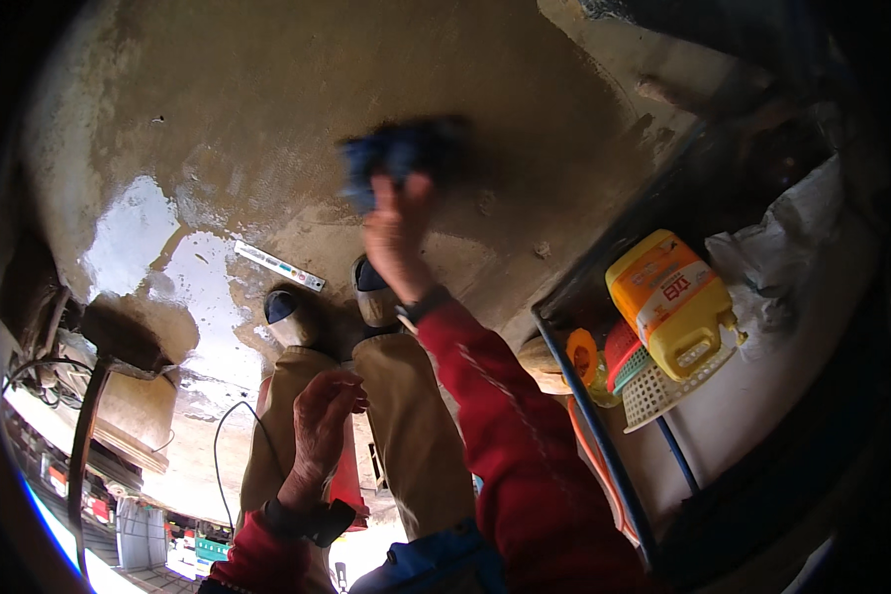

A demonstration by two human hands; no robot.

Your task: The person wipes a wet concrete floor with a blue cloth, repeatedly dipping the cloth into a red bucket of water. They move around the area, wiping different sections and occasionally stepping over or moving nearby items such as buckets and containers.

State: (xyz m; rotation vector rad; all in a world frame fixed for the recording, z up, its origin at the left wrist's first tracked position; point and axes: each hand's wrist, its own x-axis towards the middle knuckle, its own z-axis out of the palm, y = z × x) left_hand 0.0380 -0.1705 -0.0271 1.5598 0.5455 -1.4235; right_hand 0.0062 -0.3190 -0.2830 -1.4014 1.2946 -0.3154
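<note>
Blurred by motion, my right hand [397,223] grips a dark blue cloth [393,152] on the wet concrete floor [267,89], beyond my shoes. My left hand [323,416] hangs in front of my tan trousers near the knee, its fingers loosely bent and nothing visible in them. A shoe [375,297] with a dark toe cap stands just below my right wrist. To the left, the other shoe [289,319] is beside a flat white strip [278,265] with coloured marks, lying on the floor.
On the right, a blue metal frame [594,431] stands by a yellow plastic jug [668,297] and stacked plastic colanders [642,393]. A long-handled shovel [93,416] and a thin black cable [219,438] are at left. Bright wet patches [200,275] shine on the floor.
</note>
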